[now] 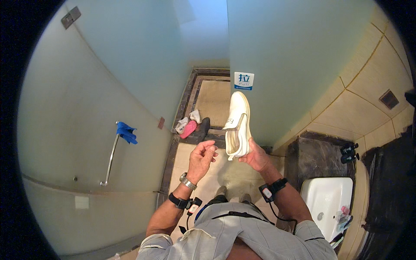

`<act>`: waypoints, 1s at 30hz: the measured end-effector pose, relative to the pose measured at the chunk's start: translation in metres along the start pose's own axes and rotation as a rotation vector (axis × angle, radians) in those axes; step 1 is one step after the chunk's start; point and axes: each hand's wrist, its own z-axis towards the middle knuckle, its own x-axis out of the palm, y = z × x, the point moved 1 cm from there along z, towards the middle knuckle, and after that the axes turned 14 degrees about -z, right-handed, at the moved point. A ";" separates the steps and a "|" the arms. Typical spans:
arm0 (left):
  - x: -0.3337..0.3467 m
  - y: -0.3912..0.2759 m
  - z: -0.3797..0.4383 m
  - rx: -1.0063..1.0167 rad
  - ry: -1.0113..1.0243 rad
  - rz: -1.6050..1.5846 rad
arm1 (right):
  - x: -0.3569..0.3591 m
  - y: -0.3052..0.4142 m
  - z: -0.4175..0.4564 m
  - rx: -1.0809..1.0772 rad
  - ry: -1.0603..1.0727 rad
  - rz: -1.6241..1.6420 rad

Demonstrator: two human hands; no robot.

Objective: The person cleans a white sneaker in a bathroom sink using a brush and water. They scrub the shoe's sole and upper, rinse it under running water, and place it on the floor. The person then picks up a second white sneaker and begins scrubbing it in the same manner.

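A white slip-on shoe (239,125) is held up before me, toe away from me and its opening facing up. My right hand (256,156) grips it from the right side near the heel, with part of the fingers hidden under the sole. Left of the heel, apart from the shoe, is my left hand (202,159). Its fingers are loosely bent, the thumb close to the index finger, and nothing shows in them. A dark writing mark is on the shoe's tongue flap.
Pink footwear (188,129), a dark shoe (204,127) and white shoes (195,116) lie by the dark stone threshold. Frosted glass panels (292,58) stand ahead and left; a blue cloth (127,132) hangs on a metal handle (112,159). A white washbasin (325,198) is at right.
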 end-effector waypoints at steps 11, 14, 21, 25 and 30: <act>0.000 0.026 -0.041 -0.003 -0.160 -0.020 | 0.005 -0.025 -0.006 0.272 0.214 0.147; -0.020 0.025 -0.041 -0.063 -0.187 -0.150 | 0.021 -0.030 0.006 0.315 0.228 0.155; -0.084 0.006 -0.029 -0.167 -0.122 -0.432 | 0.062 -0.050 0.058 0.400 0.321 0.139; -0.124 -0.002 -0.012 -0.181 0.099 -0.658 | 0.092 -0.066 0.086 0.492 0.357 0.203; -0.162 0.005 0.006 -0.197 0.221 -0.913 | 0.129 -0.082 0.107 0.604 0.261 0.034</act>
